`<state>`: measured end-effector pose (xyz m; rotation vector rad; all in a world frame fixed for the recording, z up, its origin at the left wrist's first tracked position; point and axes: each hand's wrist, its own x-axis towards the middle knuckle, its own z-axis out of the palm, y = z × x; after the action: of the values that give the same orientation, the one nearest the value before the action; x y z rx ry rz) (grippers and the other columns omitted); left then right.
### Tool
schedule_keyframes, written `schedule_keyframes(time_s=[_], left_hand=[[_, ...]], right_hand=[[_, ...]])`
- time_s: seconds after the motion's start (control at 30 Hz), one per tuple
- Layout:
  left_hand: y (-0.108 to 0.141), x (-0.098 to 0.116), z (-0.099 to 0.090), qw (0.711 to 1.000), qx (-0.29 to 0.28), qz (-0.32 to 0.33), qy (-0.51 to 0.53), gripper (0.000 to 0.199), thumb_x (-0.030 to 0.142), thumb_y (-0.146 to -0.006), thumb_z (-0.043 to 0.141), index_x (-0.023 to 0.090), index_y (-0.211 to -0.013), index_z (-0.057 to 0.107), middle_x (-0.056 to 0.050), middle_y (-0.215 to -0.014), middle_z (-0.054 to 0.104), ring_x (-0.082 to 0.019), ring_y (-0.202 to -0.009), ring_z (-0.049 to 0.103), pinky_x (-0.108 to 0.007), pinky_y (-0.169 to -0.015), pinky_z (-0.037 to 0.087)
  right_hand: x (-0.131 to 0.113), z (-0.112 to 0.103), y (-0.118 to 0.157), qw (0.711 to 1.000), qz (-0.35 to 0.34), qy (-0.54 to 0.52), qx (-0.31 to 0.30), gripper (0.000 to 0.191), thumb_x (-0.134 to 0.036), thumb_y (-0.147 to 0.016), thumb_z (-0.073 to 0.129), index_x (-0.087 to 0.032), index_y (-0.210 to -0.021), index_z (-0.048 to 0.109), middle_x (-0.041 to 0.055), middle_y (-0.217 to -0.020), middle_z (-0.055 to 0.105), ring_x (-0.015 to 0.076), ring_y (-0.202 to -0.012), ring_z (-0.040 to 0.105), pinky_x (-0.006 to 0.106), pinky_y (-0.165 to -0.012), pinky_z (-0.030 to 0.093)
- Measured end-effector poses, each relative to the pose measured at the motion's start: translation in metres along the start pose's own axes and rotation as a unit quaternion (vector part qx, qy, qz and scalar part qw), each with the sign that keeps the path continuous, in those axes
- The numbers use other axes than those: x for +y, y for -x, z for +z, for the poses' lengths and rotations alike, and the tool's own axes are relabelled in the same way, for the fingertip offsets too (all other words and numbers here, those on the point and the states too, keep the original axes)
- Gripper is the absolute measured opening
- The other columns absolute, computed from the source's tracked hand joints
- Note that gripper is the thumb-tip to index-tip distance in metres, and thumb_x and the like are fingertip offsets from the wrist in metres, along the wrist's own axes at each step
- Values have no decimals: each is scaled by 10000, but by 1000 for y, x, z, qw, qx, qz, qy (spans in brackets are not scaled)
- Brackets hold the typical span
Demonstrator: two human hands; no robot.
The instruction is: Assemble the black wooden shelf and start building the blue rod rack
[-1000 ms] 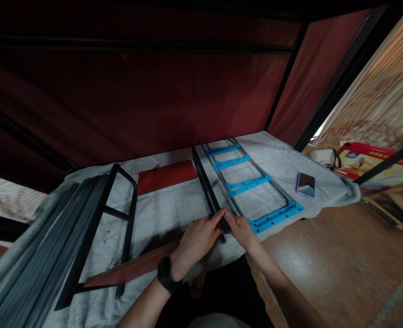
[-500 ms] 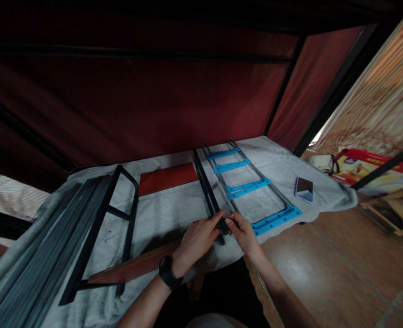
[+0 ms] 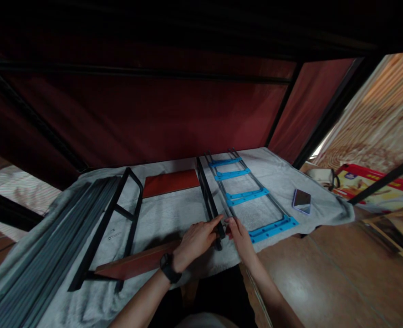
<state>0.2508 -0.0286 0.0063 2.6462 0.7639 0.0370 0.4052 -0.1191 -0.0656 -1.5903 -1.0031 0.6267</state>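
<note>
My left hand (image 3: 197, 239), with a dark watch on its wrist, grips the near end of a black metal frame (image 3: 205, 191) that lies upright on edge. At the outer side of the same end is my right hand (image 3: 237, 233), its fingers pinched together; whatever small piece they hold is too small to make out. A reddish-brown board (image 3: 133, 264) spans from beneath my left forearm to a second black frame (image 3: 99, 232) on the left. Farther back an orange-red board (image 3: 170, 182) lies between the two frames.
Grey tubes (image 3: 61, 241) lie at the left on the grey cloth (image 3: 174, 218). Small metal screws (image 3: 114, 235) rest inside the left frame. Blue plastic brackets on rods (image 3: 245, 196) and a phone (image 3: 302, 201) are at the right. A red panel (image 3: 174, 118) stands behind.
The view has tilted, so the items appear slightly lower. My right hand has moved slightly away from the frame's end, its fingers still together. My left hand keeps its place there.
</note>
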Motion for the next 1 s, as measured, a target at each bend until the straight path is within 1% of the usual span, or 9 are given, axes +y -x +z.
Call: schedule_keyframes(time_s=[0.1, 0.2, 0.27, 0.37, 0.43, 0.6, 0.77, 0.83, 1.0], left_hand=[[0, 1, 1, 1000, 8, -14, 4, 652, 260, -929, 481, 310, -1535, 246, -64, -1095, 742, -264, -1002, 705, -350, -834, 518], [1, 4, 2, 998, 26, -61, 10, 640, 236, -896, 507, 232, -1493, 275, -77, -1041, 748, -267, -951, 716, -338, -777, 519], [3, 7, 3, 996, 37, -81, 3, 524, 244, -898, 502, 209, -1404, 373, -76, -998, 751, -269, -921, 719, -337, -751, 516], [6, 10, 5, 997, 33, -65, -24, 257, 253, -938, 443, 225, -1171, 546, -69, -972, 748, -266, -932, 714, -345, -772, 508], [8, 11, 6, 998, 28, -54, -34, 207, 248, -957, 412, 230, -1062, 589, -66, -965, 745, -260, -946, 711, -346, -787, 503], [9, 10, 3, 998, 24, -47, -17, 177, 245, -949, 457, 237, -1030, 614, -57, -981, 745, -253, -971, 702, -331, -794, 496], [7, 10, -7, 999, 9, -37, 14, 186, 228, -931, 474, 255, -994, 648, -40, -986, 748, -238, -968, 697, -304, -781, 489], [6, 10, -8, 999, 10, -38, 19, 187, 217, -922, 483, 253, -983, 655, -39, -972, 747, -232, -956, 699, -296, -774, 487], [5, 8, -6, 999, 23, -31, 13, 156, 218, -902, 519, 239, -974, 656, -47, -942, 746, -247, -951, 703, -303, -761, 491]], right_hand=[[0, -3, 0, 997, -41, -62, -30, 300, -510, -914, 516, -231, -993, 595, 10, -800, 636, 177, -723, 608, 291, -678, 481], [1, -4, -1, 995, -68, -45, -50, 232, -456, -907, 535, -231, -931, 588, 4, -787, 620, 168, -700, 592, 288, -668, 473], [2, -5, -3, 996, -67, -14, -59, 231, -447, -926, 504, -232, -904, 586, -14, -716, 581, 162, -652, 567, 285, -637, 450], [3, -6, -5, 995, -63, 33, -69, 268, -464, -946, 470, -234, -876, 589, -32, -654, 532, 158, -616, 540, 281, -609, 416], [3, -7, -6, 995, -54, 44, -76, 306, -487, -955, 448, -235, -846, 581, -36, -637, 519, 155, -603, 533, 278, -594, 401], [1, -6, -6, 996, -42, 33, -77, 351, -519, -955, 438, -238, -772, 542, -40, -605, 489, 152, -581, 512, 273, -565, 387], [6, -4, -1, 996, -54, -27, -59, 285, -495, -926, 494, -230, -941, 599, -1, -736, 600, 170, -667, 566, 286, -631, 456], [9, -5, 1, 996, -63, -35, -52, 277, -483, -921, 504, -228, -956, 607, 9, -772, 617, 173, -691, 572, 294, -661, 470], [11, -10, -2, 991, -95, 74, -54, 289, -469, -950, 470, -230, -870, 612, 14, -774, 605, 178, -729, 562, 304, -686, 437]])
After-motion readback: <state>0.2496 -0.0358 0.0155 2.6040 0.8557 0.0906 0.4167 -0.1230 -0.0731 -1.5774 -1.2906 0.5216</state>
